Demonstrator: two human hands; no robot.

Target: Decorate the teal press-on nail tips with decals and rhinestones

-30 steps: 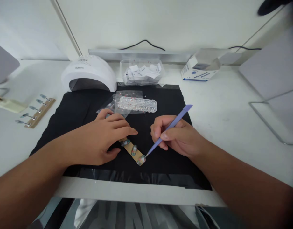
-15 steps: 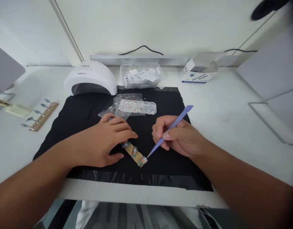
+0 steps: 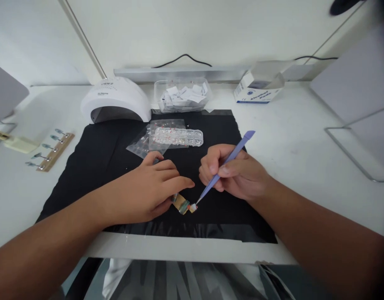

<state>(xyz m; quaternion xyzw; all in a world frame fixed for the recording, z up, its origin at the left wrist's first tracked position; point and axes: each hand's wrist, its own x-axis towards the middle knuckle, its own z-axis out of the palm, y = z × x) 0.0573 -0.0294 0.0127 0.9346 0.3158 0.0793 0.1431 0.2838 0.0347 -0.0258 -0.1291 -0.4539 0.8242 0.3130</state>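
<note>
My right hand [image 3: 232, 171] grips a slim purple rhinestone picker pen [image 3: 229, 157] like a pencil. Its pointed tip touches or nearly touches a pale decorated piece [image 3: 194, 207] with a bit of red at the end of a wooden strip. That wooden nail display strip [image 3: 180, 204] carries green-toned false nails and lies on the black mat [image 3: 223, 216]. Over its far part is my left hand [image 3: 157, 187], palm down, thumb and forefinger around the strip; most of the strip is hidden under it.
Behind the hands lie a clear rhinestone case [image 3: 179, 136] and plastic sachets [image 3: 138, 143]. A white nail lamp [image 3: 116, 98], a clear box of white packets [image 3: 183, 96] and an alcohol pad box [image 3: 258, 88] stand further back. At left is another strip with false nails on stands [image 3: 56, 154].
My left hand has moved right and its thumb has drawn in, covering more of the strip. The pen tip has stayed near the strip's end, where the pale piece now sticks out further.
</note>
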